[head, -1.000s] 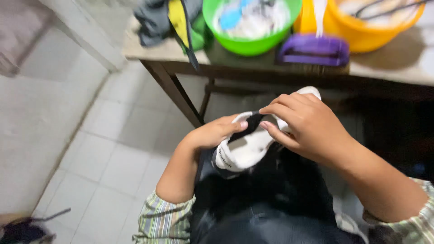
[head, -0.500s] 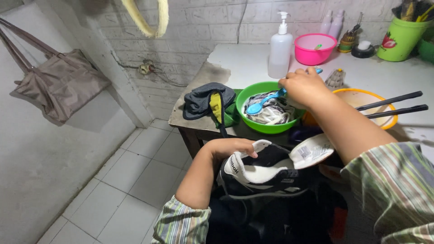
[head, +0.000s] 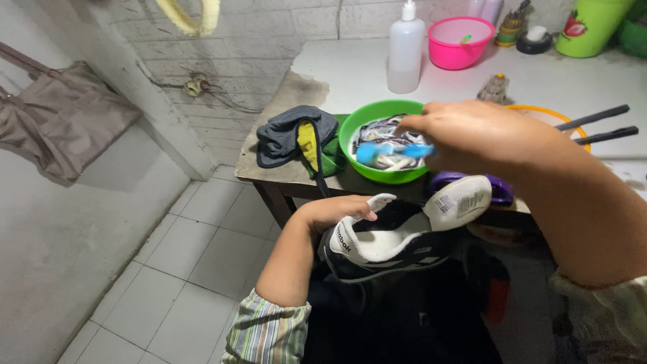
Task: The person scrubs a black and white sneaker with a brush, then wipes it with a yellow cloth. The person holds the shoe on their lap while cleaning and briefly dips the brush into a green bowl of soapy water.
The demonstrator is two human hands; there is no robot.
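Observation:
My left hand [head: 331, 211] grips the heel of a black and white sneaker [head: 397, 246] held over my lap, its tongue [head: 460, 201] folded up. My right hand [head: 482, 138] is raised above the shoe and closed on a blue brush [head: 391, 152], whose head hangs over a green bowl [head: 364, 128] holding several items in water.
A worn table [head: 350, 67] carries a grey and yellow cloth [head: 293, 135], a white pump bottle [head: 406, 50], a pink bowl [head: 459, 42], an orange basin [head: 559, 118] with black sticks, a purple brush [head: 502, 190] and a green cup [head: 593, 27]. A bag [head: 54, 121] hangs on the left wall above white floor tiles [head: 182, 256].
The view tilted up from the shoe to the tabletop. My right hand left the shoe, reached to the green bowl and now holds the blue brush above it.

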